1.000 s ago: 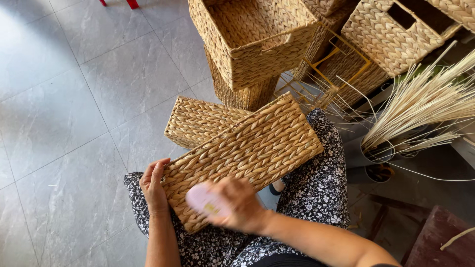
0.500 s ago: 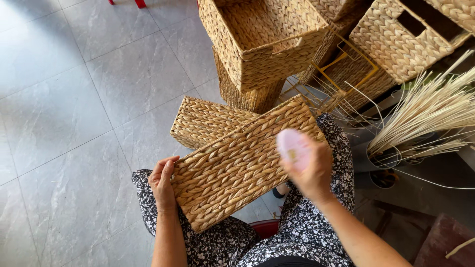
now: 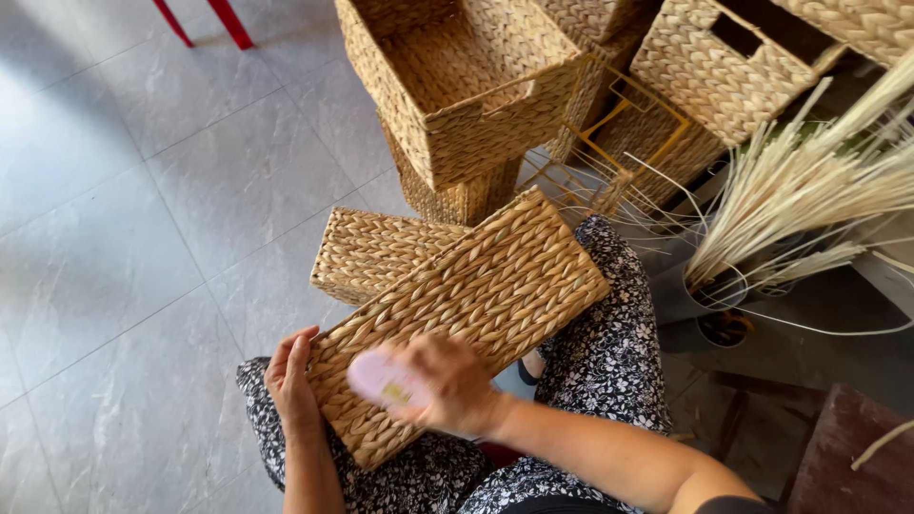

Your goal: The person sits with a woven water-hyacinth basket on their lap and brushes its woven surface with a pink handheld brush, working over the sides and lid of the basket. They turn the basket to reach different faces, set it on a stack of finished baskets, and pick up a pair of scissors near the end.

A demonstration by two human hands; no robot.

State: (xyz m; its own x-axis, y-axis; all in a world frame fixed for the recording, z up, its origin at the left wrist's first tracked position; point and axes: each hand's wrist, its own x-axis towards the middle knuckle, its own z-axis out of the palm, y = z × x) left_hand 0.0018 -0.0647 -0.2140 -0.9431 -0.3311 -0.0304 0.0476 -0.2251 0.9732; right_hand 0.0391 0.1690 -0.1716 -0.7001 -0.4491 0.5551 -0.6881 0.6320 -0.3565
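1. Woven basket (image 3: 457, 324) lies flat-side up across the person's lap, tilted, its far corner pointing at the basket stack — the lap props it as a work surface.
2. Left hand (image 3: 290, 376) rests on the basket's near-left edge, fingers curled over the rim, clamped on it; looks like bracing against sliding.
3. Right hand (image 3: 447, 385) is closed around a pink brush (image 3: 386, 381), pressed onto the weave near the basket's near end. Hand and brush are motion-blurred.
4. A 2nd woven basket (image 3: 367, 252) sits on the tiled floor (image 3: 143, 238), just behind the 1st and partly under it.
5. Behind: an open basket (image 3: 457, 86) stacked on others, and a wire frame (image 3: 609, 143) between them.
6. Right side — a bundle of dry reeds (image 3: 809, 181) stands in a dark pot (image 3: 714, 295), within reach.
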